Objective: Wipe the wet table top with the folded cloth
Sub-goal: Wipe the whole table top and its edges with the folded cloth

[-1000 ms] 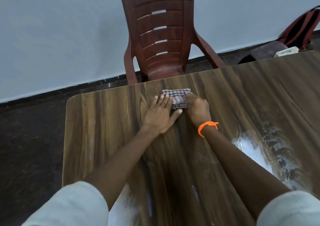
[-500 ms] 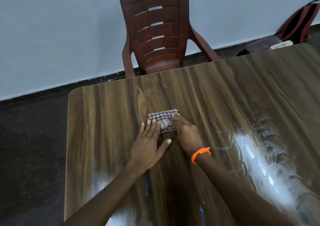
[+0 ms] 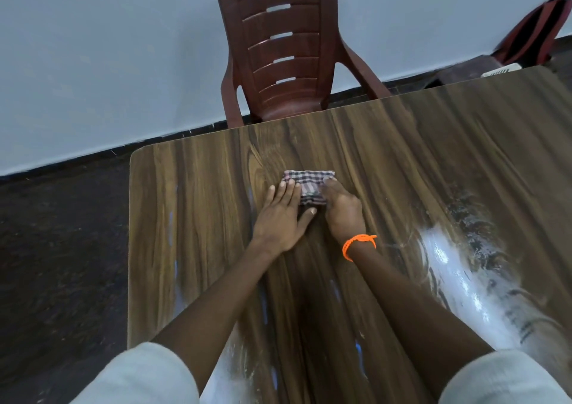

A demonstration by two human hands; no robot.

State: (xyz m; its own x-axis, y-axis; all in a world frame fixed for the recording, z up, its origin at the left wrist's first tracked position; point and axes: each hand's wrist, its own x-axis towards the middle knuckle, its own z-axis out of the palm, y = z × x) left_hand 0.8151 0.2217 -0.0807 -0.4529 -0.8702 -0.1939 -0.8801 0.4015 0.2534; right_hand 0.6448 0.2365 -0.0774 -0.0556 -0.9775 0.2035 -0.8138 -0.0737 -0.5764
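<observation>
On the brown wooden counter (image 3: pixel 192 224), near the middle and a bit toward the far edge, lies the folded cloth (image 3: pixel 309 184). It has a checked pattern in pink, white and dark lines. Both hands press down on it. The left hand (image 3: pixel 280 218) lies flat with straight fingers, and its fingertips rest on the cloth's side at 9 o'clock. Its thumb points toward 3 o'clock, just under the near edge of the cloth. The right hand (image 3: pixel 342 208) sits on the cloth's side at 3 o'clock, with its fingers lying over the top of the fabric. I cannot tell if those fingers curl round the cloth or only push on it. An orange band (image 3: pixel 359 244) goes round the right wrist. Both arms reach out from 6 o'clock, and white sleeves (image 3: pixel 142 375) show at the bottom corners. From the cloth, a shiny wet patch (image 3: pixel 464 286) with white streaks spreads over the counter toward 4 o'clock. Another pale wet smear (image 3: pixel 229 372) shows near 6 o'clock, between the arms. Past the far edge of the counter, at 12 o'clock, stands a dark red plastic chair (image 3: pixel 278 57) with slots in its back. It stands in front of a pale wall (image 3: pixel 108 63). At 2 o'clock, far off, a red and black bag (image 3: pixel 535 32) leans by the wall. The floor (image 3: pixel 62 249) at 9 o'clock is dark.
</observation>
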